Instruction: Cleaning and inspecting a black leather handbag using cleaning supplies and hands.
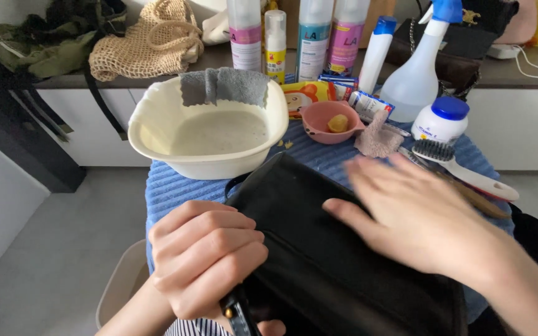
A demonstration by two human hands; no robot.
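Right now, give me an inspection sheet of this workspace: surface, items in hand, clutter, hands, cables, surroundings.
Surface: small table under a blue ribbed cloth.
Job's things: black leather bag lying on the cloth.
Clutter: cream basin of cloudy liquid with a grey cloth over its rim; pink bowl; white-handled brush; spray bottle; white jar with blue lid.
Hands: left hand fisted around the bag's edge by a strap; right hand flat on the bag, motion-blurred.
Cables: white cable on the counter.
Surroundings: dark counter, woven net bag, grey floor.
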